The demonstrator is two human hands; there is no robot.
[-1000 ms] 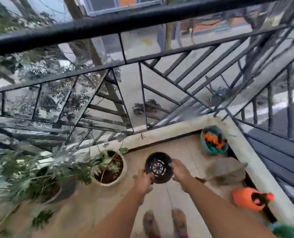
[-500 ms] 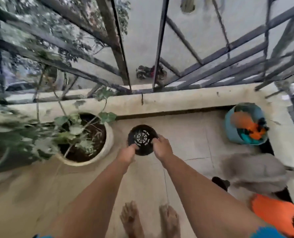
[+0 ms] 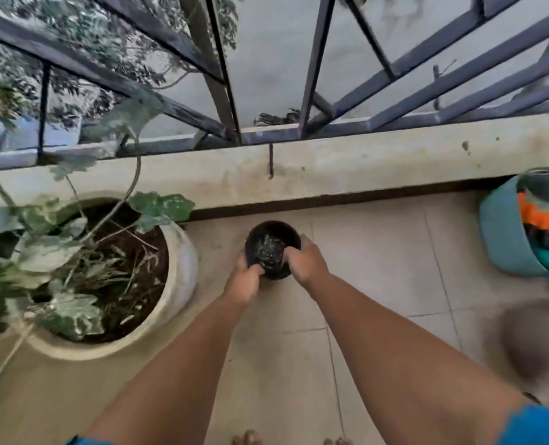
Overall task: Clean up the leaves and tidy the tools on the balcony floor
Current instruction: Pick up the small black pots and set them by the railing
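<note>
A small black plastic pot [image 3: 271, 248] was held between the two hands, low over the tiled balcony floor [image 3: 372, 268]. It was round, dark inside, and its opening faced up toward the camera; the contents were blurred, showing only dark, glinting bits. The left hand [image 3: 246, 281] gripped its near-left rim, thumb hooked over the edge. The right hand [image 3: 305, 261] gripped its right side, fingers curled over the rim.

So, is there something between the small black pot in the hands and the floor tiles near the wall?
Nothing visible. Both hands, left and right, grip the black pot over bare tiles. The white planter stands to its left, the blue basket far right; both stand apart.
</note>
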